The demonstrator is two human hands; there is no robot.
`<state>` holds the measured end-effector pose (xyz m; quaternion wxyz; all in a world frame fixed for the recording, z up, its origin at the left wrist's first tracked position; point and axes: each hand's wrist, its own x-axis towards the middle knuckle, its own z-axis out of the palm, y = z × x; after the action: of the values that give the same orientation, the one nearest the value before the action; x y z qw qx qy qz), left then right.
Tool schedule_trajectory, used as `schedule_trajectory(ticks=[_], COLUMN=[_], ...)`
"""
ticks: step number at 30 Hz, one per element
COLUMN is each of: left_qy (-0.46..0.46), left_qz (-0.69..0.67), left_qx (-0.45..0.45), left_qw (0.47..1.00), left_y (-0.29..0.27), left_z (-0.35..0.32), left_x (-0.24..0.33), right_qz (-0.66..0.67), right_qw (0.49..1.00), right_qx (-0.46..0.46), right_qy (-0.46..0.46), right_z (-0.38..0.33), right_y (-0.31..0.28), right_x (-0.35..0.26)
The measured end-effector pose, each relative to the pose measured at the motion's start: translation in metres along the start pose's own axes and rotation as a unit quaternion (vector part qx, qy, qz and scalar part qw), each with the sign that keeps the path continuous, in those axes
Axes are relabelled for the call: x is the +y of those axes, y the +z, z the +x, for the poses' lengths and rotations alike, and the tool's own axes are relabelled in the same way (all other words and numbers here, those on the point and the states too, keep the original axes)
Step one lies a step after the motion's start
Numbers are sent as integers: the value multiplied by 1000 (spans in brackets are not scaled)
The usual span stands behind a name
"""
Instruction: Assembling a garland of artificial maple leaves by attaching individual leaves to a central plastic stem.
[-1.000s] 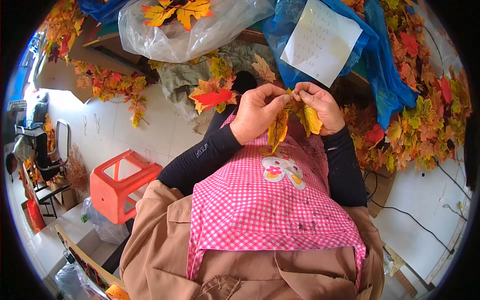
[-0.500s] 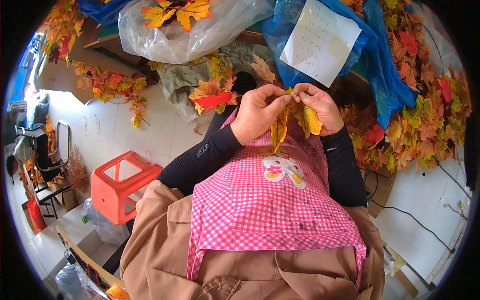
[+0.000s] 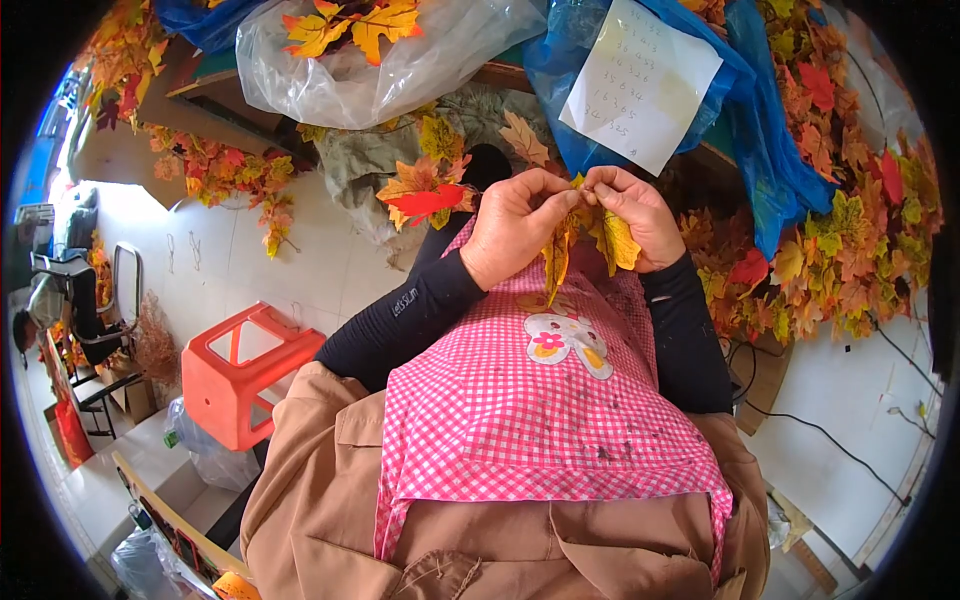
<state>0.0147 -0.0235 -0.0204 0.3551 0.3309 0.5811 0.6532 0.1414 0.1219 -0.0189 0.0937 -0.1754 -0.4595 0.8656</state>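
Both my hands meet over my lap, above the pink checked apron (image 3: 480,410). With thumb and forefinger pinched, my left hand (image 3: 512,222) holds a yellow artificial leaf (image 3: 558,265) that hangs down with brown mottling. My right hand (image 3: 640,212) is closed on another yellow leaf (image 3: 618,243), its fingertips nearly touching the left ones. The point where the two leaves join is hidden by my fingers. To the left of my left hand, a spray of artificial leaves (image 3: 425,190) in orange, red and yellow hangs near my knee.
A clear plastic bag (image 3: 330,90) with maple leaves on it lies at the far left. Beyond my hands, a handwritten paper (image 3: 640,85) rests on blue plastic (image 3: 545,60). Leaf garlands (image 3: 800,270) pile up at right. An orange stool (image 3: 225,390) lies on the floor at left.
My right hand has shifted very slightly left and its leaf has turned a little. My left hand stays in nearly the same place, still pinching.
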Motion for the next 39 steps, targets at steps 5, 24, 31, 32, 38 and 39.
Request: schedule_trajectory(ticks=[5, 24, 31, 32, 38, 39], left_qy=[15, 10, -10, -24, -46, -46], left_qz=[25, -3, -71, -72, -49, -49], left_qx=[3, 12, 20, 14, -28, -28], left_qw=[1000, 1000, 997, 997, 997, 997], left_y=[0, 4, 4, 4, -4, -6], left_z=[3, -9, -7, -5, 7, 9], left_x=[-6, -15, -24, -20, -15, -14], right_qz=[-58, -375, -342, -345, -356, -356], right_qw=[998, 904, 920, 915, 923, 923], right_qx=[20, 152, 145, 140, 99, 99], right_qy=[-18, -136, -124, -156, -109, -109], right_z=[2, -18, -8, -6, 4, 6], right_y=[1, 44, 32, 31, 24, 22], right_x=[-1, -1, 10, 8, -4, -5])
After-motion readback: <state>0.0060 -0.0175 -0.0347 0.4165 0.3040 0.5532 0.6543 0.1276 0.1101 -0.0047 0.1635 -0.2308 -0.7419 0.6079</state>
